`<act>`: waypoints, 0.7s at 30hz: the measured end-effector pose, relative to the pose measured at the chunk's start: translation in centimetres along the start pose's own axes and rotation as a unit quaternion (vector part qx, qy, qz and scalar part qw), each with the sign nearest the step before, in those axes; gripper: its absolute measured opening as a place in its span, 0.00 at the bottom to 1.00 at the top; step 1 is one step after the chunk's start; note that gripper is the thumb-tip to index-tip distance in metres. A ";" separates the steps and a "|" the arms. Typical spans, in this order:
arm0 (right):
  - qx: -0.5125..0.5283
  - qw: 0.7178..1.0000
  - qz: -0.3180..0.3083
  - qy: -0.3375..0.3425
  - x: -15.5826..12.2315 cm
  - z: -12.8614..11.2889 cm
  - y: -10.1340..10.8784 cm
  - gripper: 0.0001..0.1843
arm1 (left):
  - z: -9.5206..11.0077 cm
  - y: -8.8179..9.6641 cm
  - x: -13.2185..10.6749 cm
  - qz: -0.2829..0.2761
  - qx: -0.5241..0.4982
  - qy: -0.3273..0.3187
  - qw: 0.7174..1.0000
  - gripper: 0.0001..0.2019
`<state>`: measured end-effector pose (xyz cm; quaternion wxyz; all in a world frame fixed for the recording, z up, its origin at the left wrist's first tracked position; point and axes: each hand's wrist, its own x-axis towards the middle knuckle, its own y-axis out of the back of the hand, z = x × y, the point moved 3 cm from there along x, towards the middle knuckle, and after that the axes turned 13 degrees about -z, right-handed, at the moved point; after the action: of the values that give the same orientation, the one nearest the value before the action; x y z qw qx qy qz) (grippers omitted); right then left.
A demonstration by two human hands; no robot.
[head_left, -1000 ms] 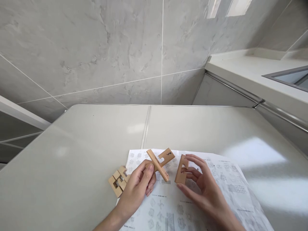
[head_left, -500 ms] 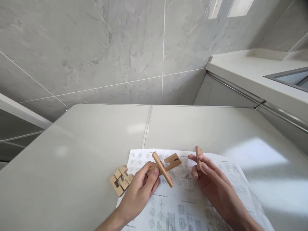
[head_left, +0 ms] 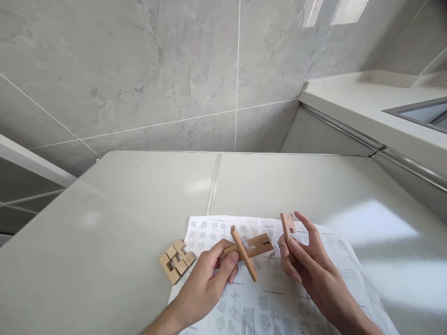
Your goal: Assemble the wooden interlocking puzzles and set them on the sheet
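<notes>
Hands hold wooden cross and notched piece above instruction sheet

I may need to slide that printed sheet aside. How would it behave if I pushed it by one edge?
The printed sheet looks like thin paper lying flat, so it would probably buckle rather than move stiffly. The table looks glossy, so the sheet may slide easily. The stack of wooden pieces at its left edge could get nudged along.

Two bare hands are being seen over the printed sheet: the left hand and the right hand. No sleeves, rings or watch are being worn; both forearms are being shown uncovered, nails short and unpainted.
</notes>
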<state>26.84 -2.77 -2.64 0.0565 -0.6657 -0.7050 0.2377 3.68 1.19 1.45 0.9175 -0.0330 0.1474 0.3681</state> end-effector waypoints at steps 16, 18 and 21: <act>0.069 0.997 -0.026 0.011 0.7 -0.2 0.2 0.27 | -0.2 -0.2 -0.1 -0.052 0.038 0.039 0.997 0.17; 0.074 0.996 -0.039 0.009 0.7 -0.1 0.2 0.26 | -0.2 -0.2 -0.1 -0.062 0.038 0.041 0.997 0.17; 0.077 0.995 -0.063 -0.010 0.5 0.3 0.4 0.26 | -0.2 -0.2 0.0 -0.083 0.025 0.036 0.996 0.19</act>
<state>27.02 -2.34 -3.16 0.1153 -0.6114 -0.7255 0.2941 3.77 1.01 1.25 0.9396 -0.0350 0.1860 0.2853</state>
